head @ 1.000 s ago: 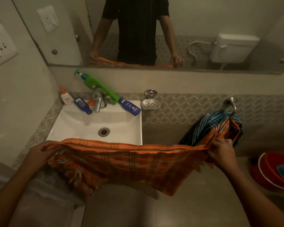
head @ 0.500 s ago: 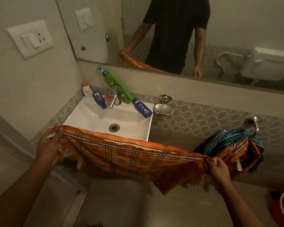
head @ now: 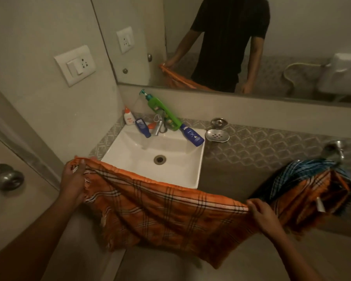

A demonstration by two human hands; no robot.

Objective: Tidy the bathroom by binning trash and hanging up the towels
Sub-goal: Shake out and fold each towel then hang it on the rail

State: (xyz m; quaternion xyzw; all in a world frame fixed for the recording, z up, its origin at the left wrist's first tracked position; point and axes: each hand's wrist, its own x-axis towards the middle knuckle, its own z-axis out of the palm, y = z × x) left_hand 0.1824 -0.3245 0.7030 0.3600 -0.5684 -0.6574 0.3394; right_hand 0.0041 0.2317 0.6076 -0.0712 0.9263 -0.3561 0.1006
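An orange checked towel (head: 162,211) stretches in front of the white sink (head: 193,171). My left hand (head: 73,177) grips its left end by the sink's left corner. My right hand (head: 260,211) pinches its top edge further right. The towel's right part passes through the metal towel ring (head: 335,150) on the wall and hangs there bunched. A blue checked towel (head: 304,171) hangs on the same ring, partly behind the orange one.
A green pump bottle (head: 162,109), two blue bottles (head: 192,134), a white bottle (head: 129,118) and the tap (head: 157,126) crowd the sink's back edge. A steel soap dish (head: 217,135) sits right of it. A door knob (head: 5,177) is at far left. The mirror (head: 231,43) is above.
The view has swung left and the door knob has come into sight. My left hand has drawn the towel's end further left, and my right hand has slid left along its edge, away from the ring.
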